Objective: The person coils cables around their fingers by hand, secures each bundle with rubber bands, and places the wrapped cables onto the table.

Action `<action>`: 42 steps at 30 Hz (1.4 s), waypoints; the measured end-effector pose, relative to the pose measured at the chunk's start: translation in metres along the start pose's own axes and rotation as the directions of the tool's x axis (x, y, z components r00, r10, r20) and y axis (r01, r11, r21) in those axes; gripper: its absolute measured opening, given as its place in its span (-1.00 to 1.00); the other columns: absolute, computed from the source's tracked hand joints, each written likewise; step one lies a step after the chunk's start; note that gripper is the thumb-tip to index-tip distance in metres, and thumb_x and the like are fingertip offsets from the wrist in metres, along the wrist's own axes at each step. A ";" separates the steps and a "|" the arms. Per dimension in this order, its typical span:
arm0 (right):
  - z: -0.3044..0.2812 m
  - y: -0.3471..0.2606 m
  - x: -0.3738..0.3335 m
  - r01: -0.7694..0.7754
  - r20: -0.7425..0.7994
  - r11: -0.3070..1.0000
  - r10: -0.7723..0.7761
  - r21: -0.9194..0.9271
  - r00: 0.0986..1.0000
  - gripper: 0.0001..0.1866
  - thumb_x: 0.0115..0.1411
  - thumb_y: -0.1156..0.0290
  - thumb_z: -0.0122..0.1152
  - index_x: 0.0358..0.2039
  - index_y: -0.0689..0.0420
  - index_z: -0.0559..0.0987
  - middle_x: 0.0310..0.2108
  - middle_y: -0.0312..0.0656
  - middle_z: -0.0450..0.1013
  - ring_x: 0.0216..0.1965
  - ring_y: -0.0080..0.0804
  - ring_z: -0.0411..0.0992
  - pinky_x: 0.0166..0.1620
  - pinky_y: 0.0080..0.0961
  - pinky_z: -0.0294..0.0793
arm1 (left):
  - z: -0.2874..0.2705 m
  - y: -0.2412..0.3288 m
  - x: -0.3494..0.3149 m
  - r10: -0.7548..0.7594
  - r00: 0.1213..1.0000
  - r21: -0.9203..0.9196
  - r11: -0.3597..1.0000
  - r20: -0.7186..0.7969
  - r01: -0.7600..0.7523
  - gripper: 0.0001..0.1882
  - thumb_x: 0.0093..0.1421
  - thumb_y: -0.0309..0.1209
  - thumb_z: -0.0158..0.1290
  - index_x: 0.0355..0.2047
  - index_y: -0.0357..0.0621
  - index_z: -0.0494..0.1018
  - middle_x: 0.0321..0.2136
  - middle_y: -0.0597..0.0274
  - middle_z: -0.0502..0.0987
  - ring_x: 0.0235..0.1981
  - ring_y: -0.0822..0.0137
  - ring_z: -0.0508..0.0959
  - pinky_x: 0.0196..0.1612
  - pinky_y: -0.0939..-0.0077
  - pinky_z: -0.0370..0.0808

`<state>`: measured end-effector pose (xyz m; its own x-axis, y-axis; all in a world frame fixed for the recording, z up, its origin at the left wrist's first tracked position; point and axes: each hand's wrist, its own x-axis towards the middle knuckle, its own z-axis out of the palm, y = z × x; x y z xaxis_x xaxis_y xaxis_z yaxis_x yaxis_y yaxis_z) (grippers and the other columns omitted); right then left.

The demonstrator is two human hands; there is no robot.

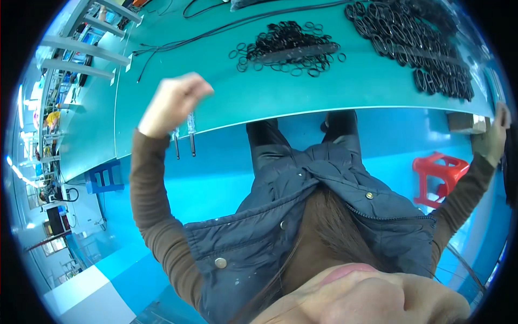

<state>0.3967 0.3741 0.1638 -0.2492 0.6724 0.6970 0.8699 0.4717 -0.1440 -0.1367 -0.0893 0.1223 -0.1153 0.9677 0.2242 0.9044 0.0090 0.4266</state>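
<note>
My left hand [175, 102] is raised over the near left part of the green table [216, 97], its fingers curled in and blurred. Whatever they may hold is hidden. Close below it, two thin tools [192, 137] with dark shafts and pale, clear-looking upper parts stick out over the table's front edge. My right hand [497, 132] is stretched far out to the right, near the table's right end. Its fingers are too blurred to read. Between the hands, farther back, lies a loose pile of small black rings [291, 48]. Rows of black looped, coil-like pieces [415, 43] cover the table's right side.
Long black cables [216, 35] run across the back of the table. A grey metal frame [89, 51] stands at the far left. On the floor are a red stool [438, 175] at right and a blue stool [105, 178] at left. A cardboard box [467, 123] sits by the right end.
</note>
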 end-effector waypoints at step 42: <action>0.073 -0.337 -0.157 -0.196 0.180 0.092 -0.848 0.976 0.499 -0.88 0.09 0.44 0.20 -0.43 0.23 0.55 -0.51 -0.20 0.50 -0.50 -0.51 0.46 -0.42 -0.61 0.43 | 0.163 0.090 0.021 0.195 0.925 -0.933 -0.091 0.326 0.347 -0.25 0.26 0.05 -0.23 0.14 -0.47 0.07 -0.07 -0.26 0.39 -0.19 -0.04 0.55 -0.24 0.33 0.59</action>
<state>0.1117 0.1511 0.0515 -0.9384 0.0381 0.3435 -0.2869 0.4683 -0.8357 0.0089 -0.0272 0.0222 0.2031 0.9791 0.0053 -0.5055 0.1002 0.8570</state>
